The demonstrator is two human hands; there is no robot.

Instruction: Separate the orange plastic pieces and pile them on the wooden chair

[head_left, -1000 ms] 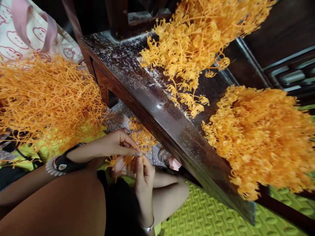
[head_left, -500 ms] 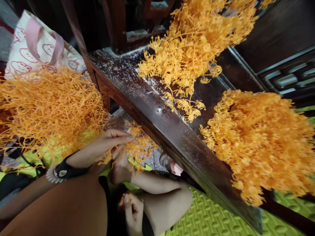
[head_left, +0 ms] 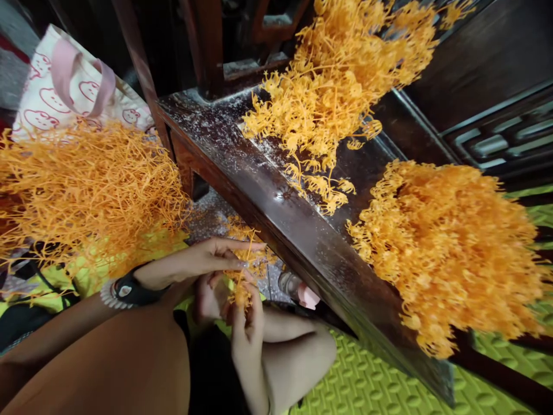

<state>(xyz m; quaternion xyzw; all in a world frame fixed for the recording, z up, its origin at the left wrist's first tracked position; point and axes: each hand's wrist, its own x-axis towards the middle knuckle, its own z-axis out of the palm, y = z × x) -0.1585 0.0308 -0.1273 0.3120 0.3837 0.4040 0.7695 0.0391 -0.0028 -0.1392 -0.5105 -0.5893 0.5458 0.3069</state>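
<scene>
An orange plastic piece [head_left: 240, 291] with thin stems hangs between my two hands, low in the middle of the view. My left hand [head_left: 216, 256], coming from the left with a watch and beaded bracelet on its wrist, pinches thin orange stems between thumb and fingers. From below, my right hand [head_left: 249, 328] has its fingertips closed on the same orange piece, touching or nearly touching my left fingers. A large tangled pile of thin orange stems [head_left: 95, 190] lies to the left.
A dark wooden bench [head_left: 276, 199] runs diagonally, dusted with white bits. Yellow-orange pieces [head_left: 332, 104] lie on it, and a big orange heap [head_left: 453, 253] is at the right. Behind the left pile stands a white tote bag [head_left: 52, 95]. Yellow-green mat [head_left: 354, 374] covers the floor.
My right hand has risen from my lap to meet my left hand at the orange piece. My left hand has shifted slightly right, its fingers more extended.
</scene>
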